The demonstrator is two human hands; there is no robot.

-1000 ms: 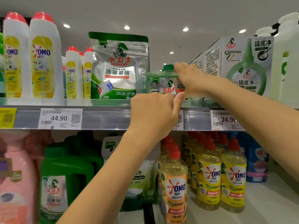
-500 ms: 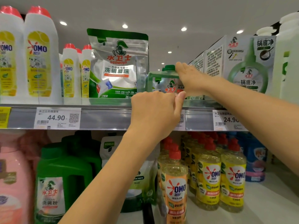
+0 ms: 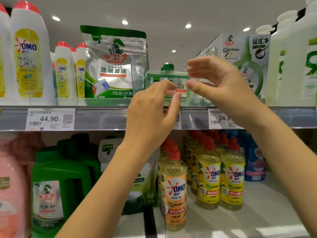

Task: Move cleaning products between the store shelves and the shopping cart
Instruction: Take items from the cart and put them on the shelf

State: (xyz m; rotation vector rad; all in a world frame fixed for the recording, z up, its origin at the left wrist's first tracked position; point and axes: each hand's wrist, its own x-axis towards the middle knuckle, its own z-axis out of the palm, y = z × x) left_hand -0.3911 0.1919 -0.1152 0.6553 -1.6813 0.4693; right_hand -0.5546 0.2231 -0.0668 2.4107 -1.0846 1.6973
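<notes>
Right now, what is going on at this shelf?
A person reaches up with both hands to the upper shelf. The left hand and the right hand hover, fingers relaxed, just in front of a green-capped Seaways cleaner bottle, which stands on the shelf beside a Seaways dishwasher-pod pouch. Neither hand visibly grips it.

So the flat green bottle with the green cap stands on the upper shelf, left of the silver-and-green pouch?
No: in the head view the flat green bottle stands on the upper shelf right of the silver-and-green pouch, not left.
</notes>
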